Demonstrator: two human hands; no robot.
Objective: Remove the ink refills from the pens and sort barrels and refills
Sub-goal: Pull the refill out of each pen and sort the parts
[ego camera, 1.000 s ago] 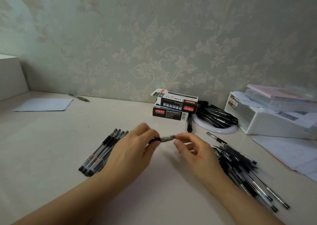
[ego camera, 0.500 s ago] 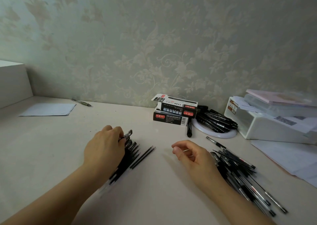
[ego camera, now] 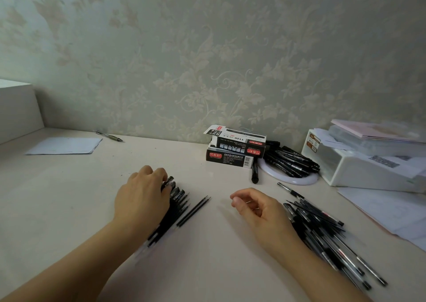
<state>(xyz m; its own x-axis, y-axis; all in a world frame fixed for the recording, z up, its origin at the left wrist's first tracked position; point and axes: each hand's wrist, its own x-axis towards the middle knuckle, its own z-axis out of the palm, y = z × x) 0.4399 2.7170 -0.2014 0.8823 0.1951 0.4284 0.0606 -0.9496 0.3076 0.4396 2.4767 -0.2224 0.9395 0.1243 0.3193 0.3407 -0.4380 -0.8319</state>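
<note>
My left hand [ego camera: 143, 200] grips a barrel [ego camera: 169, 181] on the sorted row at 9 o'clock, right hand [ego camera: 260, 211] loosely curled, holding nothing I can see, w/ pens [ego camera: 322, 228] at 3: light, stiff, slick, so I'd pinch mid-barrel.

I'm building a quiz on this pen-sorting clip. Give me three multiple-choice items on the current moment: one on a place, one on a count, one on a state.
1. Where does the loose pile of pens lie?
A. beside the right hand
B. on the sheet of paper
C. inside the white box

2. How many thin refills lie apart, just right of the row of barrels?
A. none
B. two
C. six

3. What is the left hand doing?
A. lifted off the desk, holding nothing
B. lying flat on the paper
C. resting on the row of barrels, fingers at its far end

Answers: 1 A, the pile spreads by the right hand. 2 B, two slim rods lie side by side. 3 C, the hand covers the row, fingers curled at a barrel end.
</note>
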